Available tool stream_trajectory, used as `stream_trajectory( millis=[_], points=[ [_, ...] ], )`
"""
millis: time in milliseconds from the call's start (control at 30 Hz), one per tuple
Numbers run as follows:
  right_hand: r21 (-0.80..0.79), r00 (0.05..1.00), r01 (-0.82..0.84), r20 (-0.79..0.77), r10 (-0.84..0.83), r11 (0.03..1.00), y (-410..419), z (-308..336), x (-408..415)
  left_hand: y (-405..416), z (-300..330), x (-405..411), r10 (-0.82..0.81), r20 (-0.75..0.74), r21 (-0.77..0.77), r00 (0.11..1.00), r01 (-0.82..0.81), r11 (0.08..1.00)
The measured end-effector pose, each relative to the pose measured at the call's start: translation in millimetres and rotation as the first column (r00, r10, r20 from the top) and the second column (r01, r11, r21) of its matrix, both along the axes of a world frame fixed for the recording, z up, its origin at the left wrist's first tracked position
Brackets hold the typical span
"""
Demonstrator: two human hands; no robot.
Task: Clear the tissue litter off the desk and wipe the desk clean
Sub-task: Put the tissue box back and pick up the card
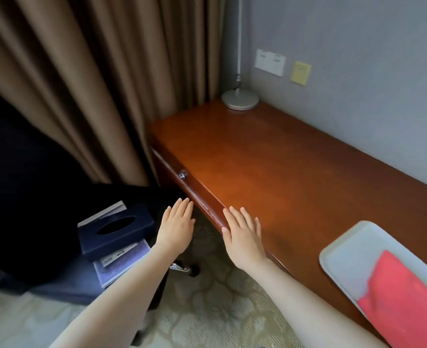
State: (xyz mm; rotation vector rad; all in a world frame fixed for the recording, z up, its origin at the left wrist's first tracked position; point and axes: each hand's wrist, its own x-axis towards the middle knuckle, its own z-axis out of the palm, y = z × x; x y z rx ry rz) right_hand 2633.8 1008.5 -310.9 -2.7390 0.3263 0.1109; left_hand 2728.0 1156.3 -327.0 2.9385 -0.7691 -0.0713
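Leftmost, tissue box [116,228]: on dark seat, off the counter.
Left hand [176,228]: flat, fingers spread, empty, hovering beside counter edge.
Right hand [245,236]: flat, spread, over the counter [282,172].
Tissue litter: none visible.
Tray [345,247]: holds red cloth [403,292], probably for wiping.

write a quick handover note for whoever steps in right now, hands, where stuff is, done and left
Left hand: open, flat, holds nothing, off the desk's front edge.
Right hand: open, flat, over the desk front edge.
Red cloth lies on the white tray at the desk's right end.
No tissue litter shows on the desk.
Left: whether wiping is done cannot be told; the cloth is untouched now.
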Motion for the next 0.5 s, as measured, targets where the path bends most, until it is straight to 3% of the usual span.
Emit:
stream_trajectory(
  millis=[300,500],
  points=[
    [-0.027,0.964,-0.264,-0.051,0.263,0.964,43,-15,88,70,-27,41,0.274,-0.043,-0.018,0.961,-0.275,0.961],
    [0.010,0.896,-0.438,-0.083,0.437,0.899,60,-31,152,112,-38,58,0.486,-0.092,-0.009,0.869,-0.489,0.872]
  ],
)
